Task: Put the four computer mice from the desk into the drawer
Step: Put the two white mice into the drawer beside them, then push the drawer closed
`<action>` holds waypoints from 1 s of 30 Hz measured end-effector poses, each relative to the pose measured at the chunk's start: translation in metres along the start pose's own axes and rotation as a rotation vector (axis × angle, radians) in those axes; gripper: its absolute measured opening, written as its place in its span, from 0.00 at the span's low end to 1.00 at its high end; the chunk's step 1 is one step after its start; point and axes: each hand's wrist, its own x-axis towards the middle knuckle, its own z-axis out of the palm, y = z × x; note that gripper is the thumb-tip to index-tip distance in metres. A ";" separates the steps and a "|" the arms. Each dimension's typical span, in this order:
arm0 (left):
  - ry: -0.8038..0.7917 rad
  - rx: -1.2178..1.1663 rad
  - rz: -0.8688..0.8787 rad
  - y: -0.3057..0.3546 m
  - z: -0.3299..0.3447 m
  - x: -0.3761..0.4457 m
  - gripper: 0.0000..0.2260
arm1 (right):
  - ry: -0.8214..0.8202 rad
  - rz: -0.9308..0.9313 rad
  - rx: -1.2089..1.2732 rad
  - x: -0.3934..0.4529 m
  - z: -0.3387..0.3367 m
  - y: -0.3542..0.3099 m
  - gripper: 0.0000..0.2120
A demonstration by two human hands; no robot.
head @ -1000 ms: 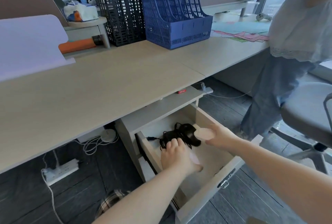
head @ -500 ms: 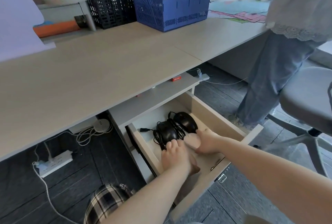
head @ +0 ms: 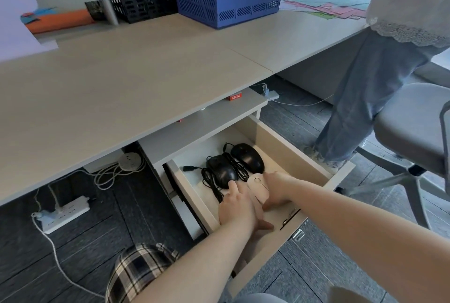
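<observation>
Both hands down inside open pale wooden drawer (head: 287,147) under beige desk top (head: 136,78). Left hand (head: 237,207) palm-down, fingers loosely spread, index tip touching rear of near glossy black corded mouse (head: 222,170); not wrapped round anything visible, though whether something sits under palm cannot tell. Right hand (head: 277,187) cupped against right flank of pale pink smooth plastic mouse (head: 258,187), thumb side pressing it, a light side hold more than a full grip. Pink mouse lying between the two hands, on drawer floor. Second black corded mouse (head: 248,158) just beyond right hand's fingertips, tangled black cables (head: 214,182) ahead of left hand. No fourth mouse made out; desk top bare of mice.

Handling guess: light, rigid shells, smooth and a bit slippery, not fragile. Best taken by pinching both flanks, palm over hump. Cords floppy, likely to snag; gather with body.
</observation>
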 end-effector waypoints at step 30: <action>0.136 0.082 0.106 -0.002 -0.044 0.006 0.15 | 0.173 0.097 0.153 -0.016 -0.006 0.001 0.21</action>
